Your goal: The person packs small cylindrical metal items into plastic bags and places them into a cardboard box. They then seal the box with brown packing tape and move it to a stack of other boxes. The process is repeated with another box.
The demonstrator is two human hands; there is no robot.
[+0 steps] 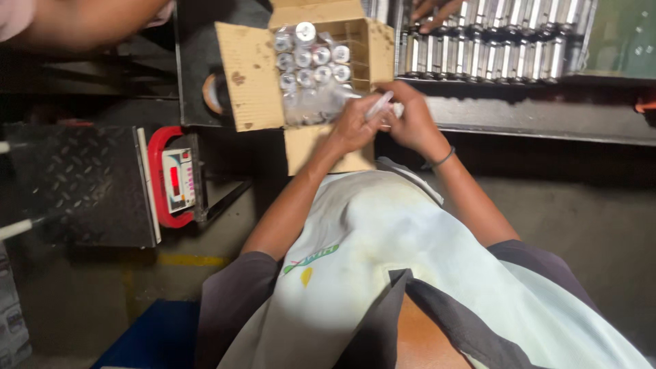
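While the cardboard box (253,75) sits open on the desk (547,116), half-filled with wrapped metal cylinders (313,56), my left hand (352,126) and right hand (410,123) meet at its near corner — both closed on one clear-wrapped piece (378,106). Packing seems underway; next, I judge, comes a careful drop into the empty gap.

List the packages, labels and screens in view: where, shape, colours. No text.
Cardboard box: top centre, open, brown flaps, holds bagged silver cylinders; left hand and right hand at its near edge, holding a small clear-wrapped piece.
Scale display: left, white rectangular panel, red readout, red frame.
Shirt logo: green and yellow.
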